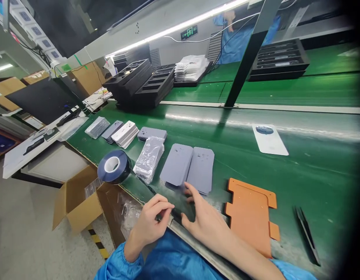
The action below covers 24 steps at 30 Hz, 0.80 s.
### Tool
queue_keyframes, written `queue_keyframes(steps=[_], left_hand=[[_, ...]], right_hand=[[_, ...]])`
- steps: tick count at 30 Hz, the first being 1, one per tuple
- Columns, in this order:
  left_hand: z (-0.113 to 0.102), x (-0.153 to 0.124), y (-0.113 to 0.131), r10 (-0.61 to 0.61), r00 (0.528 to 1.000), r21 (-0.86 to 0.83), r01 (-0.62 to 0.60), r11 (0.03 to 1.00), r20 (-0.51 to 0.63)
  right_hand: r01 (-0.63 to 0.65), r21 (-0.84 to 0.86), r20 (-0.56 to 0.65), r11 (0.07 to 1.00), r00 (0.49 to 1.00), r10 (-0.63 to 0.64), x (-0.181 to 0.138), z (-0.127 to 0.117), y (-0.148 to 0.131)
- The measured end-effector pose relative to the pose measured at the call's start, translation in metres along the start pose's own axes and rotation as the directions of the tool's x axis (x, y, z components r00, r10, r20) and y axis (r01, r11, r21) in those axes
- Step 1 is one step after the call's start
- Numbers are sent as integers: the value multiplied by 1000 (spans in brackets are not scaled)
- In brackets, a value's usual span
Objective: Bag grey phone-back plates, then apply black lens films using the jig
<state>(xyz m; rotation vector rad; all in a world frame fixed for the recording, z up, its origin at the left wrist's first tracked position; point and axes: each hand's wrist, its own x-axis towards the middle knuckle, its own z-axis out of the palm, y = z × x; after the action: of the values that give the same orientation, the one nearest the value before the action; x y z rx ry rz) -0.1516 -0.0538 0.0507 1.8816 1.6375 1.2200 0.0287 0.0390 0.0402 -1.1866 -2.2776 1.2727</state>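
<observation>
My left hand [152,219] is pinched at the table's front edge; what sits between thumb and fingers, if anything, is too small to make out. Beside it, my right hand [207,223] is open, thumb and fingers apart, just in front of two stacks of grey-blue phone back panels, the left stack [176,165] and the right stack [201,169]. A roll of dark blue tape [108,177] lies to the left, with a dark strip [149,188] running from near it towards my left hand. An orange fixture plate [250,214] lies right of my right hand.
Black tweezers [306,235] lie far right, and a white panel [270,140] behind. Plastic-wrapped panels [150,157] and a white panel stack [125,134] stand left. Open cardboard box [77,206] below the edge. Black trays [155,87] at the back; a post [241,70] rises there.
</observation>
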Motion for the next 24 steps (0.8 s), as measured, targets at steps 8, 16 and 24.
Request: queue_keyframes(steps=[8,16,24], left_hand=[[-23,-11,-27,20,900,239,94,967,-436],[-79,-10,-122,-68,789,553,486,677,-610],[-147,7,-177,-73,741,534,545,646,-667]], right_hand=[[64,35,141,997,988,-68,2,-6,6],[-99,201,211,974,976,56,3,-11,0],[-184,489,354,853,935,-1,2,-18,3]])
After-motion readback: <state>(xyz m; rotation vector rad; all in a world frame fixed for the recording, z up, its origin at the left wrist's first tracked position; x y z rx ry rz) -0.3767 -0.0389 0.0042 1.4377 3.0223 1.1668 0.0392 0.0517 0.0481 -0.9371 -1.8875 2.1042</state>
